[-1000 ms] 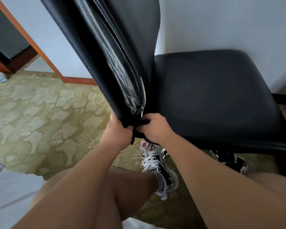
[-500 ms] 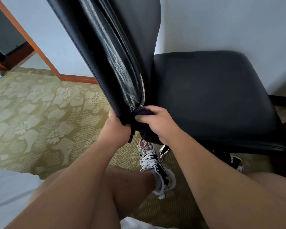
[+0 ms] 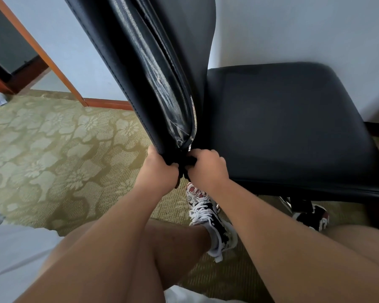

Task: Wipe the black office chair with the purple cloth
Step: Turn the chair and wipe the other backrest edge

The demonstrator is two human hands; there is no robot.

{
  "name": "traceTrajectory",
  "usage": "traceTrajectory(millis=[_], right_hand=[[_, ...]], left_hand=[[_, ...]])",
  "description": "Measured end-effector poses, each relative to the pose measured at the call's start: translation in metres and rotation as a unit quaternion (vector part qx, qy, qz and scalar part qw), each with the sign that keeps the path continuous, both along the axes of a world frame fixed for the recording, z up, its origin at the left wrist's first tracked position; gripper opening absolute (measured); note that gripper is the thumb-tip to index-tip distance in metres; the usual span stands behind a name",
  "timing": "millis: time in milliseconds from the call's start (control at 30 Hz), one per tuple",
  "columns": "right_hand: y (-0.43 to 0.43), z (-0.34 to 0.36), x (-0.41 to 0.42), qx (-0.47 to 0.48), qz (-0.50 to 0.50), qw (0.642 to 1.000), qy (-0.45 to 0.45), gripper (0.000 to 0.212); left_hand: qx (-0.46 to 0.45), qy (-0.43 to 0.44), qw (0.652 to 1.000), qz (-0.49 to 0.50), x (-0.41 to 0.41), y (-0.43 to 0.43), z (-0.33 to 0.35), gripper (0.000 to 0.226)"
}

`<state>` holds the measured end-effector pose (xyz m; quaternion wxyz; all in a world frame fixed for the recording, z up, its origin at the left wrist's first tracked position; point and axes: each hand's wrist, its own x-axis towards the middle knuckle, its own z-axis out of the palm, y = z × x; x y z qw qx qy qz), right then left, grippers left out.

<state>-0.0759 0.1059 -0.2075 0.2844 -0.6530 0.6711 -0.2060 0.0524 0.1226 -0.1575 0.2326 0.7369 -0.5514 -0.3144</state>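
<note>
One big item first: black faux-leather office chair. Stands on the floor with the padded seat spreading to the right and the backrest rising edge-on through the top centre, a glossy, worn strip running down its side.

Under it and to the left, olive-green carpet with a pale flower pattern. Behind, plain pale wall, crossed at the left by a slanting reddish wooden frame. At the lower left, white garment fabric over bare legs.

Next, black-and-white patterned lace-up sneaker flat on the carpet just below the hands; second matching sneaker partly hidden beneath the seat's front edge.

Then left hand: closes tightly round the bottom corner of the backrest, knuckles up. Just beside it, right hand: curls its fingers over and pinches a dark bunched wad at the joint between backrest and seat.

Smallest, that wad: purple cloth, nearly black in shadow, mostly covered by the fingers, pressed against the chair.
</note>
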Motion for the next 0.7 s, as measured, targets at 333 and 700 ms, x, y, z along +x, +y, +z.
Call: traceTrajectory(millis=[333,700], right_hand=[[0.007,0.021,0.0,0.074,-0.115,0.867,-0.479,0.025],[0.018,-0.017,0.017,-0.095,-0.053,0.994,-0.005,0.027]], left_hand=[[0.023,-0.002,1.0,-0.006,0.0,-0.005,0.01,0.04],[0.038,-0.025,0.998,-0.042,-0.002,0.005,0.012,0.048]])
